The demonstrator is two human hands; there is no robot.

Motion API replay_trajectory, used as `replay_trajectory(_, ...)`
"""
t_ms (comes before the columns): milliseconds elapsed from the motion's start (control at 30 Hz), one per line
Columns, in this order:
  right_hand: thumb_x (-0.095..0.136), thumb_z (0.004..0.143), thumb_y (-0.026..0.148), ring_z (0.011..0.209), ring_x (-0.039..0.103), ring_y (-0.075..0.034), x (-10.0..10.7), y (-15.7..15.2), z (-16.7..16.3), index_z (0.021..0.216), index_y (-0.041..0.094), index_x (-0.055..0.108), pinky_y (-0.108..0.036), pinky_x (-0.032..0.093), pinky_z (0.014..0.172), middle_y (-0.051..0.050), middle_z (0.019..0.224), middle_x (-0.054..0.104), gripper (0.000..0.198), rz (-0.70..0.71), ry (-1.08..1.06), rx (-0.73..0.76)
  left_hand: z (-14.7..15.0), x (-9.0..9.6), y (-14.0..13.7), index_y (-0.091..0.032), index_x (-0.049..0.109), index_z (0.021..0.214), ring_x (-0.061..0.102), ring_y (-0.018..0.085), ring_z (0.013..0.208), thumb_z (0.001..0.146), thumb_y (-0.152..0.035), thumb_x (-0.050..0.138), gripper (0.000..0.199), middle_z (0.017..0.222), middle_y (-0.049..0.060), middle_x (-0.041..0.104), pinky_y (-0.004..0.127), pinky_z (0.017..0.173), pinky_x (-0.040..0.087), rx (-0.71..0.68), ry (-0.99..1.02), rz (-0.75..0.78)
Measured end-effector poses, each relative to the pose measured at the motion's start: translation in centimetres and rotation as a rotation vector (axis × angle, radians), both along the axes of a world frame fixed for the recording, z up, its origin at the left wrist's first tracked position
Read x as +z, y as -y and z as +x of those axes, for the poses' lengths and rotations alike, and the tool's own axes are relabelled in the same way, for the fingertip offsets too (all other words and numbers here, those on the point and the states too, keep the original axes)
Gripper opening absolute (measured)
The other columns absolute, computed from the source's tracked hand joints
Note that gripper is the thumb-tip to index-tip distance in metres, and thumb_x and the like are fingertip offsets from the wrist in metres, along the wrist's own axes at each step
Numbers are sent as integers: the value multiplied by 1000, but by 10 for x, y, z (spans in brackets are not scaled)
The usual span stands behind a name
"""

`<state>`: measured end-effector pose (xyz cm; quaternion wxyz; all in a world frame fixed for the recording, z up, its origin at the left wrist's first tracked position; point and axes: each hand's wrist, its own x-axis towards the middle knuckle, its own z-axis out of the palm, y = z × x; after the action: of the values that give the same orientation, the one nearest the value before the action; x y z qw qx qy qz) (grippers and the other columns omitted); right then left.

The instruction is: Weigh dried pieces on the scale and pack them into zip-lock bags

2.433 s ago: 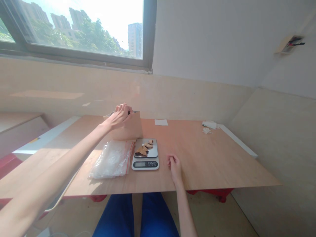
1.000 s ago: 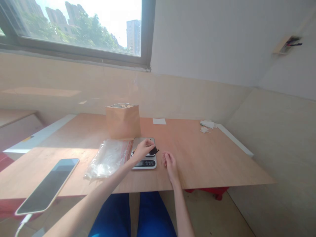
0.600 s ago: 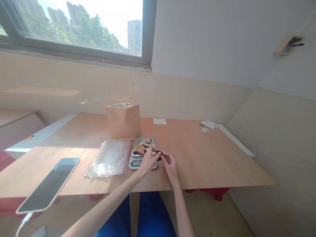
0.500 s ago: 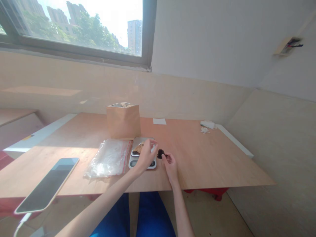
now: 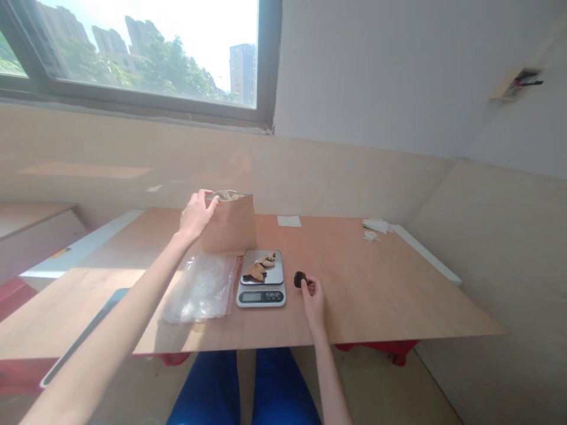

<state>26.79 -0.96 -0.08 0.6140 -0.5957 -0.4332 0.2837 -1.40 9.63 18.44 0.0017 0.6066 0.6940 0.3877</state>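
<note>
My left hand (image 5: 198, 213) is at the top left corner of a standing brown paper bag (image 5: 230, 225), its thumb and fingers closed on the rim. Inside the bag's open mouth, the contents are too small to make out. My right hand (image 5: 314, 301) pinches a dark, roundish dried piece (image 5: 300, 279) just right of the kitchen scale (image 5: 261, 296). Several curled dried pieces (image 5: 256, 272), tan on one side and dark on the other, lie on the scale's plate. The scale's display cannot be read.
A clear zip bag (image 5: 199, 289) lies left of the scale. My left forearm partly covers a phone (image 5: 84, 336) at the front left. Farther back are a white paper (image 5: 289, 221) and, at the right, folded papers (image 5: 376, 225) with a small crumpled white thing (image 5: 371, 235).
My left hand has moved from above the scale up and left to the paper bag's rim, uncovering the dried pieces on the plate. My right hand still holds the dark piece.
</note>
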Motion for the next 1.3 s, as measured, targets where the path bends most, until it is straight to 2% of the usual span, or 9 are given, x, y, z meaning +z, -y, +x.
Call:
replay_trajectory(267,44,79,39,61,52,-19,-6,0,2,84,16,52,-29,40,58,-5,67,57,25,-39,298,-288,2,-29,63,-18,55,91,60,22,97,71,-33,54,25,98,8,64,36,88,45,43,413,239)
replay_trajectory(533,41,81,26,100,48,-35,1,1,-7,108,4,50,-49,35,82,-27,103,54,36,18,601,-572,7,-56,126,-22,64,84,66,21,82,73,-48,55,30,83,3,70,29,71,50,-55,436,77)
replay_trajectory(633,38,85,24,106,47,-31,28,17,-30,107,10,51,-50,36,88,-22,108,53,30,180,565,-401,9,-65,133,-24,65,81,67,20,78,74,-50,56,28,76,0,71,26,66,48,-56,405,85)
replay_trajectory(733,34,90,19,94,55,-20,70,41,-65,95,18,56,-37,45,85,-10,95,59,22,343,470,41,11,-76,135,-24,66,80,67,18,72,75,-50,56,28,72,-1,71,24,60,46,-65,353,124)
replay_trajectory(800,33,90,14,101,55,-16,98,53,-88,98,19,58,-33,45,90,-7,101,61,27,401,493,361,13,-81,136,-24,66,80,67,18,68,77,-50,55,28,71,-1,70,24,58,45,-78,324,161)
replay_trajectory(867,32,88,8,109,53,-15,116,54,-106,108,20,57,-31,44,96,-7,112,59,34,398,591,532,15,-86,136,-23,66,80,66,17,67,78,-49,54,28,71,-1,70,24,58,46,-98,309,199)
replay_trajectory(1100,40,80,-2,114,52,-24,124,21,-122,118,4,54,-36,43,99,-19,120,57,41,64,1241,541,20,-96,139,-22,65,81,67,17,71,81,-45,52,26,73,0,70,23,57,48,-150,340,258)
replay_trajectory(1200,42,80,-3,106,58,-25,128,10,-124,116,4,57,-33,49,89,-20,115,61,40,-58,1362,500,22,-101,139,-22,64,84,68,17,73,82,-44,51,25,76,1,71,24,58,50,-160,345,275)
replay_trajectory(1300,47,77,-4,92,65,-24,126,-2,-129,95,8,66,-30,51,80,-18,99,68,29,-120,1362,498,24,-102,137,-21,64,83,68,18,75,81,-42,52,25,79,2,71,26,61,51,-140,337,309)
